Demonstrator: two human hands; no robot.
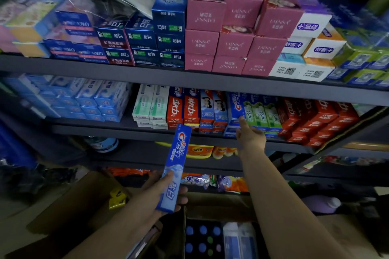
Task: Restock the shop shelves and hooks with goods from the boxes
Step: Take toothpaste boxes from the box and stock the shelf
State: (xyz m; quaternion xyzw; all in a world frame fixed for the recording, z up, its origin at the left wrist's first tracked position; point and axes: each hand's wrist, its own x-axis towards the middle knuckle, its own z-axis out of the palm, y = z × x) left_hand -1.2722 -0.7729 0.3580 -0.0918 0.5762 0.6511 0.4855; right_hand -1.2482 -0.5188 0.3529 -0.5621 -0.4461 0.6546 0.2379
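The long blue cardboard toothpaste box (175, 169) gripped in the left hand (162, 193) read "Crest" in white and red letters, and a like blue box standing on the middle shelf (236, 107) carried the same logo. The pink square cartons (235, 43) on the upper shelf bore "LAENNA", printed upside down. The white-and-green upright boxes (150, 104) showed "Doctor" along their lower edge. Other packs carried Chinese characters too blurred to read surely.

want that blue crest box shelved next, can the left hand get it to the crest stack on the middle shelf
Probably yes. The left hand holds the Crest box below the Crest stack; nothing lies between, though the right hand touches that stack.
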